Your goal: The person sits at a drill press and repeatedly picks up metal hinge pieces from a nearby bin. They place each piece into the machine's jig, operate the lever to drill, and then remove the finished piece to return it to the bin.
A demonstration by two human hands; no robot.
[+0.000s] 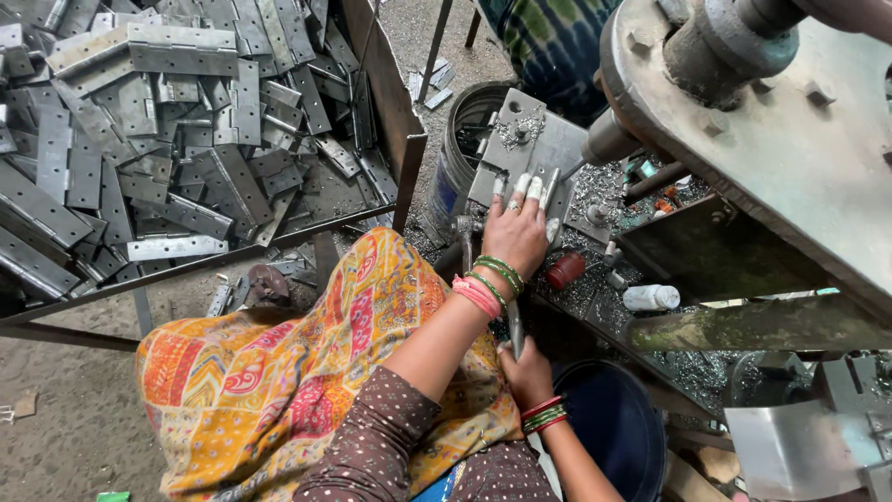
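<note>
Head view is showing the left hand (517,228) lying flat, fingers spread and pressing a grey metal hinge plate (548,153) onto the machine bed (595,288), apparently steadying it under the drill spindle (609,139). The right hand (526,372) is sitting lower, by the lap, its fingers curled around a thin metal strip (514,325); how firmly it is clamping is hard to judge from here. Finished or waiting hinges (167,139) are piling up in the tray at left, within easy reach, and metal shavings (595,186) are littering the bed.
</note>
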